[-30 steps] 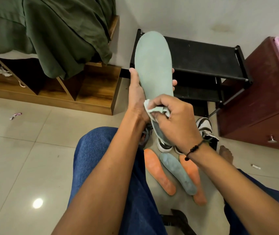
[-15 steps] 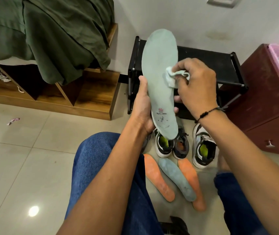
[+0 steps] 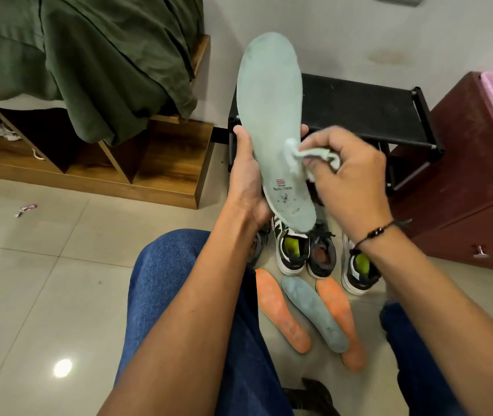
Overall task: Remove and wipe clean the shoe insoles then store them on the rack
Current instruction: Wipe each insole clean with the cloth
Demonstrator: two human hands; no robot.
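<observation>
A seated person in blue jeans holds a pale green insole (image 3: 269, 115) upright in front of them, toe end up, the left hand (image 3: 246, 181) wrapped around its lower half from the left, thumb along the near edge and fingertips showing past the right edge. The right hand (image 3: 350, 178), a dark beaded bracelet (image 3: 377, 232) at the wrist, reaches in from the right with fingers curled on a small crumpled wipe (image 3: 305, 156) pressed to the insole's right edge around mid-length. Half a second earlier the wipe sat higher, nearer the forefoot; it has since dropped toward the printed heel patch, while the left hand's grip looks unchanged. A second ago the wipe was down at the heel. The insole hangs in the air in front of the black shoe rack (image 3: 365, 112) against the far wall. On the tiled floor (image 3: 44, 280) below, four shoes (image 3: 291, 250) stand in a row, and nearer lie three more insoles: an orange one (image 3: 281, 313), a grey-blue one (image 3: 314, 313) and a second orange one (image 3: 341, 322) partly beneath it. A bed with a green sheet (image 3: 89, 55) fills the far left; a maroon cabinet (image 3: 473, 175) stands at right.
</observation>
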